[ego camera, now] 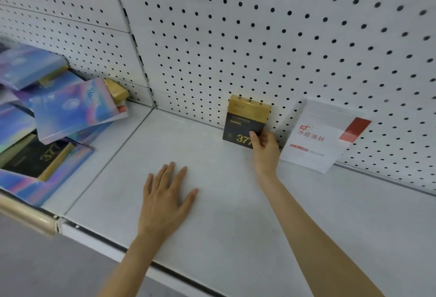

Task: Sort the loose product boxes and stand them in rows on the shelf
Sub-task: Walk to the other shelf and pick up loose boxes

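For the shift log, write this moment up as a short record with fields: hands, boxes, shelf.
right hand: grips the black and gold box at its lower right corner
black and gold box: upright on the shelf, back against the pegboard
left hand: flat on the shelf, fingers spread, holding nothing
white box: red print, right of the black and gold box, tilted, leaning on the pegboard
loose boxes: jumbled pile on the shelf section to the left, mostly iridescent blue, not yet sorted
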Demonstrator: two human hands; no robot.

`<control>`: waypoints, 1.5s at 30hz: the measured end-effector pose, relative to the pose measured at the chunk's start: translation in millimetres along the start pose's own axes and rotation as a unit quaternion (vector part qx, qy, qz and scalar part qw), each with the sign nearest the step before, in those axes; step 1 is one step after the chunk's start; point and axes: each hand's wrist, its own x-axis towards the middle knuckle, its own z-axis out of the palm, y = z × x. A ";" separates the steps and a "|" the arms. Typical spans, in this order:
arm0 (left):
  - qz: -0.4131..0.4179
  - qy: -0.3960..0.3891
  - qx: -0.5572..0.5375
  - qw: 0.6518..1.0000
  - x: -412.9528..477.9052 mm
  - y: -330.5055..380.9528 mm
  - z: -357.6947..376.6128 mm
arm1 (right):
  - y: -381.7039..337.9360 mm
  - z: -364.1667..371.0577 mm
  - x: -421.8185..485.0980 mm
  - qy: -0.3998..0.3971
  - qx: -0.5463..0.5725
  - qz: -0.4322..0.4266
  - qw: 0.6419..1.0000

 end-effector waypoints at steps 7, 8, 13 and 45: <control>-0.035 0.013 -0.147 0.988 -9.9 4.1 -12.2 | -4.8 -14.3 -80.6 0.006 0.075 0.074 0.994; -0.072 0.028 -0.224 0.971 -19.1 6.6 -20.4 | -5.4 -15.5 -100.6 -0.014 0.077 0.063 0.995; -0.118 0.093 -0.414 0.898 -99.6 -3.7 -62.7 | -30.7 -3.0 -189.6 -0.191 0.080 0.010 0.978; -0.213 0.086 -0.428 0.874 -71.4 -419.5 -197.4 | -186.7 367.1 -321.4 -0.173 0.058 0.001 0.983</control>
